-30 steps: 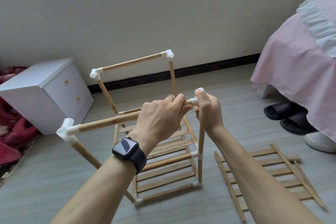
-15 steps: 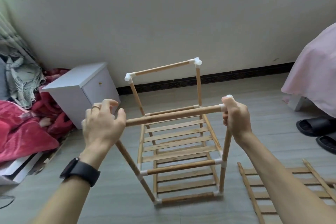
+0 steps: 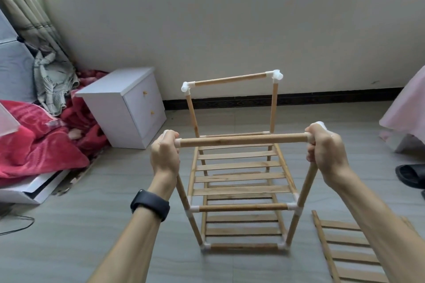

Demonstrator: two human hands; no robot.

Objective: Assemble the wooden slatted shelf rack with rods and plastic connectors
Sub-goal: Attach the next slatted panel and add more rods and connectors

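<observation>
Head view: the rack [image 3: 239, 177] stands on the grey plank floor [image 3: 69, 236], with bare floor in front of it and to its left. A loose slatted panel [image 3: 345, 250] lies flat just right of the rack, and a white nightstand [image 3: 128, 103] sits left of it and further back, by the plain wall. The left hand [image 3: 164, 154] has its fingers wrapped round the left corner connector [image 3: 177, 143], and the right hand [image 3: 326, 151] is clenched round the right corner connector [image 3: 323, 126] (both white plastic). The connectors cap the ends of the rack's round wooden front rod [image 3: 241, 141].

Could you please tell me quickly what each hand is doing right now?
Left hand: gripping the left end of the front top rod.
Right hand: gripping that rod's right end.
</observation>
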